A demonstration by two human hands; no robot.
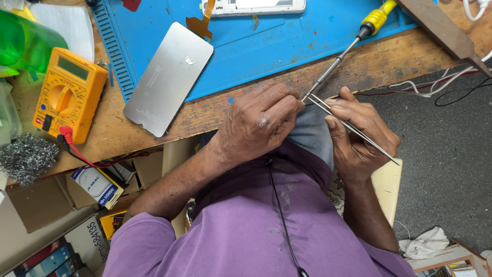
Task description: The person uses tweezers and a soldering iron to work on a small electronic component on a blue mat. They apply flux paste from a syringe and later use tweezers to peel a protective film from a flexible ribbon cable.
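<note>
While right hand (359, 136) pinches tweezers (353, 128), tips meet left hand (261, 120), fingers curled shut; contents hidden.

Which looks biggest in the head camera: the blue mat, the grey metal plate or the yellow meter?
1. Blue rubber work mat, partly cut off.
2. Flat grey metal plate.
3. Yellow multimeter, only slightly smaller than the plate.

a yellow-orange multimeter (69, 94) with a red probe lead (77, 149) sits at the left. the mat (307, 36) at the far side is bright blue, the flat panel (169, 77) on it dull silver-grey. the screwdriver (353, 41) has a yellow handle; the shirt (246, 231) is purple.
</note>
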